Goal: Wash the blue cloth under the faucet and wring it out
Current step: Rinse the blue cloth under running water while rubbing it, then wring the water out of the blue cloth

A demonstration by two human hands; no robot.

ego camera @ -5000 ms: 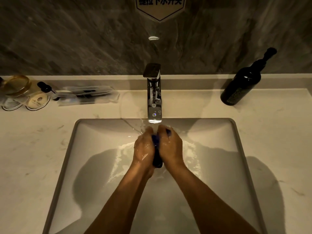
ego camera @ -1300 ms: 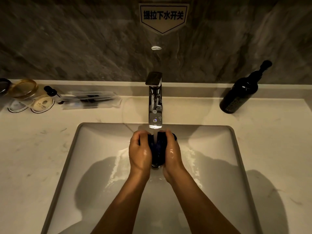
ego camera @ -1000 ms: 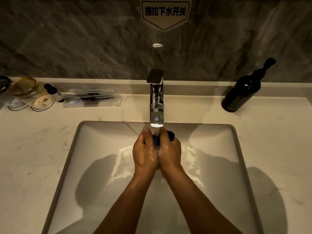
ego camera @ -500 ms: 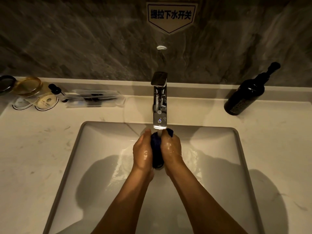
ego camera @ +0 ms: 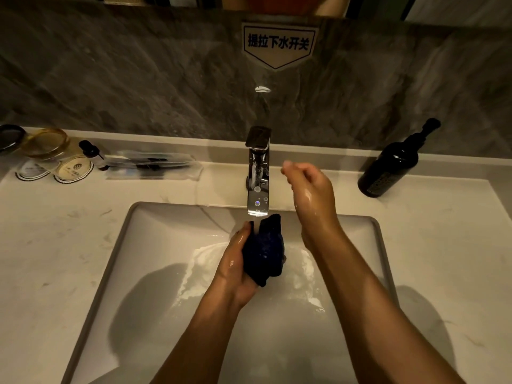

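Note:
The dark blue cloth is bunched up and wet, just under the spout of the chrome faucet. My left hand grips it from the left, over the white sink basin. My right hand is off the cloth, raised to the right of the faucet body at about handle height, wet, fingers loosely curled and holding nothing. Water lies foamy in the basin below the cloth.
A dark pump bottle stands at the back right of the counter. At the back left are glass jars, a small dropper bottle and a clear packet of toiletries. A sign hangs on the marble wall.
Both hands were pressed on the cloth under the spout. Now my right hand has let go and risen beside the faucet, while my left hand alone holds the cloth.

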